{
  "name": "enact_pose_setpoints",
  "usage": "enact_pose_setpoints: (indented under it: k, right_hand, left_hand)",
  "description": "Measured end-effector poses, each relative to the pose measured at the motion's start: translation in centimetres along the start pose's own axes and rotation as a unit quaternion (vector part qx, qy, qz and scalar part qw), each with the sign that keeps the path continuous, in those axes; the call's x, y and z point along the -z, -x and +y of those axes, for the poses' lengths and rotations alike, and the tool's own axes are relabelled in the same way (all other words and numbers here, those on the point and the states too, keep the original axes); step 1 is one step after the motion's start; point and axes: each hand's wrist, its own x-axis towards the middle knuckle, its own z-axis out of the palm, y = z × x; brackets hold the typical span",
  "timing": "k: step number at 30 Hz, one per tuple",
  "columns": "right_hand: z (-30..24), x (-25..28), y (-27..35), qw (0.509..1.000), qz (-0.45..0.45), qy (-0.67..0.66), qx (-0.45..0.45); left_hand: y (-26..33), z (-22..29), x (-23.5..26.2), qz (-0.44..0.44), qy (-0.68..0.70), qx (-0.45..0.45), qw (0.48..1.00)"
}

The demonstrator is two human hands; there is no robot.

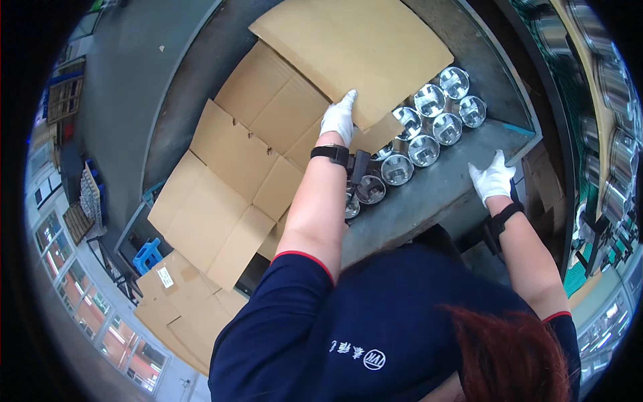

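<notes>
My left hand [339,120], in a white glove, is closed on the near edge of a flat brown cardboard sheet [362,50]; the thumb lies on top and the other fingers are mostly hidden. This sheet covers part of a group of shiny metal pistons [423,151], which stand in rows on a grey metal table [495,137]. My right hand [493,178], also gloved in white, is at the table's right corner with its thumb and fingers apart, holding nothing. Each wrist has a black strap.
Creased, overlapping cardboard [234,147] spreads over the table's left side, and another flattened carton [184,288] lies lower down. A raised metal rim [506,74] borders the table. On the right stands a rack of metal cylinders [619,144]. A blue stool [147,256] is at the left.
</notes>
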Motion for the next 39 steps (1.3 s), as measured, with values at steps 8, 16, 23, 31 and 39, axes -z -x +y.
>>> enact_pose_setpoints:
  k: [8,16,23,31,39]
  right_hand:
    - [2.1,-1.7,-3.4,0.989,-0.084,0.089,0.082]
    - [8.9,-0.3,-2.2,0.947,0.024,-0.105,0.302]
    - [22.8,1.6,3.2,0.905,-0.003,-0.189,0.38]
    - [39.6,2.7,9.5,0.92,-0.056,-0.237,0.307]
    - [49.4,6.9,12.5,0.81,0.035,-0.559,0.174]
  left_hand:
    - [14.1,0.3,15.4,0.102,-0.006,-0.124,0.987]
    - [32.0,-13.3,36.3,0.335,-0.087,-0.066,0.936]
    - [36.6,-16.7,29.4,0.434,-0.331,-0.136,0.826]
    - [37.8,-5.7,-0.9,0.093,-0.45,-0.539,0.706]
    - [44.5,2.1,-28.3,-0.054,-0.414,-0.789,0.45]
